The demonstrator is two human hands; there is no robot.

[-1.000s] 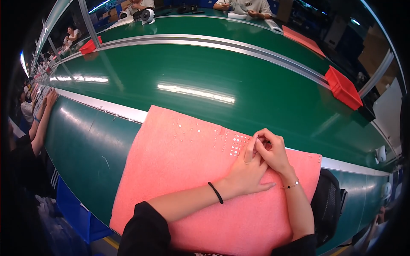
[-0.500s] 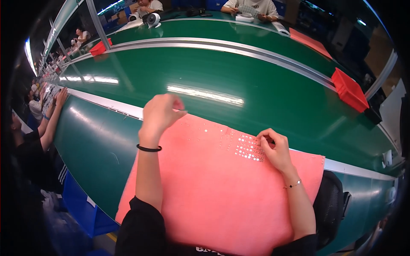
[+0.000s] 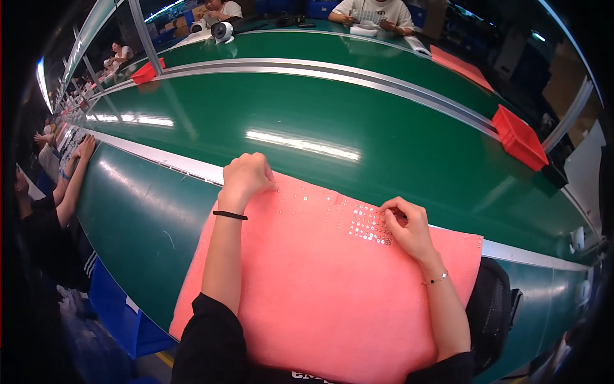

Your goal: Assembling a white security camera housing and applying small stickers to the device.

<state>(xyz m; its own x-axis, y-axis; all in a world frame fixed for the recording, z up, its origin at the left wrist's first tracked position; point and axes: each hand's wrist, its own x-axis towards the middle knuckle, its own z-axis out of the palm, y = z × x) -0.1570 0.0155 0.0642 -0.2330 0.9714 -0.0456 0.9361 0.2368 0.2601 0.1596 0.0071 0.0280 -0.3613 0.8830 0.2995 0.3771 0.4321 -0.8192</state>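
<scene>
A pink soft sheet [image 3: 320, 288] lies in front of me, its far edge on the green bench. Small shiny round metal pieces, perhaps screws, stand in a dense block of rows [image 3: 369, 225] near its far right part; sparser ones [image 3: 305, 198] are scattered to the left. My left hand [image 3: 248, 178], with a black band at the wrist, is closed in a pinch at the sheet's far left part. Beside the right end of the dense rows, my right hand [image 3: 409, 225] pinches with thumb and forefinger. Whatever either hand holds is too small to make out.
A green conveyor belt [image 3: 211, 109] runs across beyond a white rail. Red bins stand at the far right [image 3: 521, 139] and far left [image 3: 148, 71]. A white camera-like device [image 3: 222, 32] stands on the far bench. Co-workers sit opposite and at left; a black chair [image 3: 489, 313] is at right.
My left hand has come down onto the sheet's far left part, its fingers now at the surface. My right hand stays by the dense rows, still pinching. The view has shifted slightly.
</scene>
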